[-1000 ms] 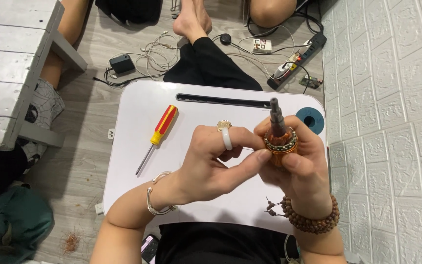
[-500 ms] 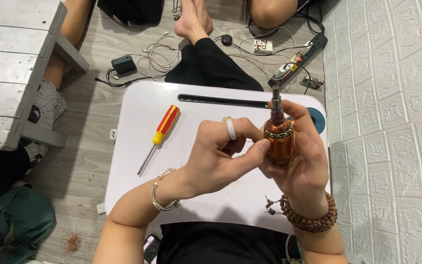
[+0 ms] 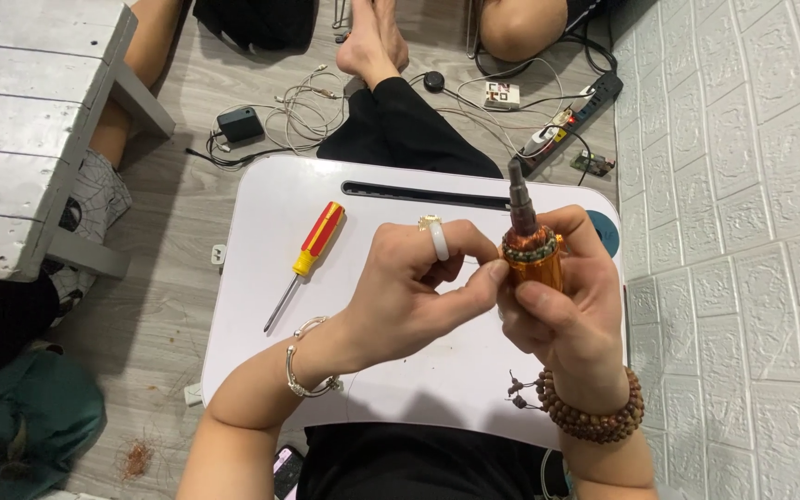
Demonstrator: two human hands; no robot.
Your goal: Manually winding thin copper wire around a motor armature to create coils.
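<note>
My right hand (image 3: 562,310) grips a small motor rotor (image 3: 531,255) with copper-orange windings and a grey steel shaft that points away from me. My left hand (image 3: 414,287), which wears a white ring, pinches the side of the rotor with thumb and forefinger. Both hands hover over a white lap desk (image 3: 261,268). A screwdriver with a red and yellow handle (image 3: 306,256) lies on the desk to the left of my hands.
A black slot (image 3: 423,194) runs along the desk's far edge. Beyond it lie tangled cables (image 3: 312,106), a black adapter (image 3: 238,123) and a power strip (image 3: 571,120). Other people's legs sit around. A grey wooden bench (image 3: 30,130) stands left, a white brick-pattern wall right.
The rotor has tilted more upright and sits a little higher in my right hand. My left fingers have shifted along its side. The screwdriver has not moved.
</note>
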